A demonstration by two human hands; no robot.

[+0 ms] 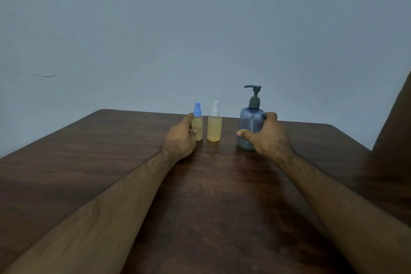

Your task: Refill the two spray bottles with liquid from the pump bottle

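Three bottles stand upright in a row near the far edge of the dark wooden table (89,162). At the left is a small spray bottle with a blue cap (197,123), holding yellowish liquid; my left hand (180,140) is wrapped around its left side. Beside it, untouched, stands a spray bottle with a white cap (214,125), also with yellowish liquid. At the right is the blue-grey pump bottle (250,122) with a dark pump head; my right hand (265,137) grips its lower right side, thumb across the front.
A plain pale wall rises just behind the table's far edge. A dark brown object (393,131) leans in at the right edge of view, past the table's corner.
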